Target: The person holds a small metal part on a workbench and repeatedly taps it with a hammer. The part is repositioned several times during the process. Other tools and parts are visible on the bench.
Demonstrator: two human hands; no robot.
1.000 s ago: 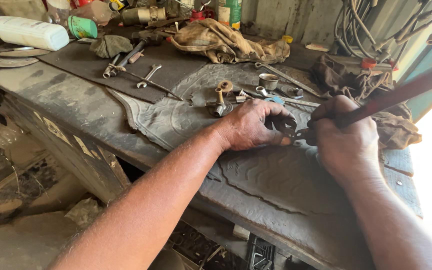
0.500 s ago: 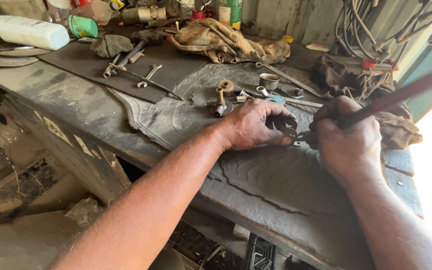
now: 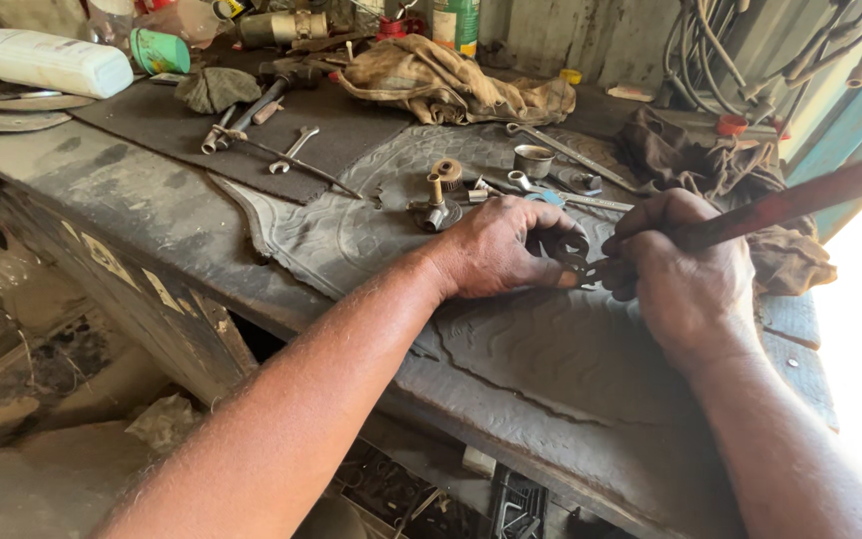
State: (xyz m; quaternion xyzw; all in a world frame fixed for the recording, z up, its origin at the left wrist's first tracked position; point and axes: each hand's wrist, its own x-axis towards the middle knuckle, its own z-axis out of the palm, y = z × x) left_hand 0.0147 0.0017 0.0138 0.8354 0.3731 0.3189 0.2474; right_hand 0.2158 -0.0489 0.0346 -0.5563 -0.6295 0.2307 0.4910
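My left hand (image 3: 501, 250) rests on the dark rubber mat (image 3: 351, 240) and pinches a small dark metal part (image 3: 571, 250) against it. My right hand (image 3: 685, 274) is closed around a long red-handled tool (image 3: 800, 200) that slants up to the right. The tool's tip meets the small part between the two hands. My fingers hide most of the part.
On the workbench (image 3: 102, 210) lie wrenches (image 3: 291, 148), a small metal cup (image 3: 533, 160), a threaded fitting (image 3: 436, 205), rags (image 3: 441, 85), a white bottle (image 3: 52, 62) and round discs (image 3: 12, 110). Cables (image 3: 720, 50) hang at the back right. Rubble lies below at left.
Both hands stay on the small part. The right hand and the red tool have shifted only slightly.
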